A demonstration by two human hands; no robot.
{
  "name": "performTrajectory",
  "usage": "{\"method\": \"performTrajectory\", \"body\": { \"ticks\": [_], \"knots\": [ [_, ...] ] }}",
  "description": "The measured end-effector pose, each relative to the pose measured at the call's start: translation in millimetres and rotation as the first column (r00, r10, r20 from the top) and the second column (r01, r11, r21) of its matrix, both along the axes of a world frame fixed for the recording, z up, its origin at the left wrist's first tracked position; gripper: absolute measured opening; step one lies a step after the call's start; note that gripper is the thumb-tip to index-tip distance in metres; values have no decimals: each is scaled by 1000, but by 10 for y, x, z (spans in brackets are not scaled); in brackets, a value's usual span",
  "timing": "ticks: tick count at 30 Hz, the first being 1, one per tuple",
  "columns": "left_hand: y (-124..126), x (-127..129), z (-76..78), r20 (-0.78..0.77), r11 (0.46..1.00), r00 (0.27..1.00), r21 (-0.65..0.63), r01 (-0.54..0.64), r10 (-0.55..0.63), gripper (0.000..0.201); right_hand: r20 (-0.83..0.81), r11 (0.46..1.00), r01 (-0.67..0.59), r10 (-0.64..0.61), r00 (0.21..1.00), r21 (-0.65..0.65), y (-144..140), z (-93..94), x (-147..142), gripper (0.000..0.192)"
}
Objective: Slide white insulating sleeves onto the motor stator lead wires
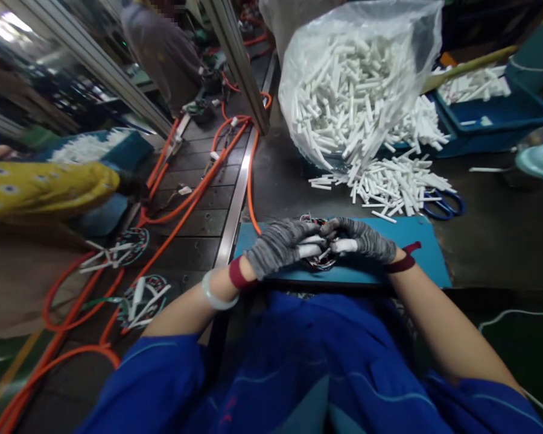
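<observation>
Both hands wear grey knitted gloves with whitish fingers and dark red cuffs. My left hand (283,244) is closed at the left side of a round motor stator (322,263) with thin coloured wires. From the other side my right hand (359,239) is closed on the same stator, its fingertips meeting those of the left hand over the wires. The gloves cover much of the stator, and what the fingertips pinch is too small to make out. Beneath it lies a blue mat (416,253) on the dark bench.
White sleeves (389,187) spill from a clear plastic bag (294,72), beside blue-handled scissors (443,205). A blue bin (479,135) stands right. Orange cables (181,211) and more stators (142,301) lie on the line at left, near a co-worker's yellow sleeve (45,187).
</observation>
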State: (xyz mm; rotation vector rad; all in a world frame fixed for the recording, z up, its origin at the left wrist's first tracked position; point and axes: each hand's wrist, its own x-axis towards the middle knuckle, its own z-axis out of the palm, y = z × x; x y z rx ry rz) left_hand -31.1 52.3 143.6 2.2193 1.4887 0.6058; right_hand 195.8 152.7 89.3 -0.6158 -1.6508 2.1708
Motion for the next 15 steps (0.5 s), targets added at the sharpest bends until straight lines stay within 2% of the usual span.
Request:
{"method": "performTrajectory", "body": {
  "ticks": [4, 7, 10, 13, 15],
  "knots": [
    [112, 116, -100, -357, 999, 934, -37, -31, 15, 45, 31, 995, -95, 94, 995, 10, 113, 120, 56, 52],
    [68, 18, -181, -420, 999, 907, -16, -29, 19, 43, 85, 996, -76, 71, 994, 50, 110, 163, 24, 47],
    [-23, -113, -242, -305, 1000, 952, 29, -3, 12, 43, 146, 994, -32, 16, 989, 109, 47, 158, -66, 46],
    [-77, -161, -259, -107, 997, 992, 38, 64, -60, 41, 173, 989, -1, -25, 985, 148, -28, 131, -141, 45],
    [-80, -142, -248, 20, 998, 998, 21, 63, -64, 39, 160, 989, 35, -58, 985, 143, -58, 108, -161, 41]
  ]
}}
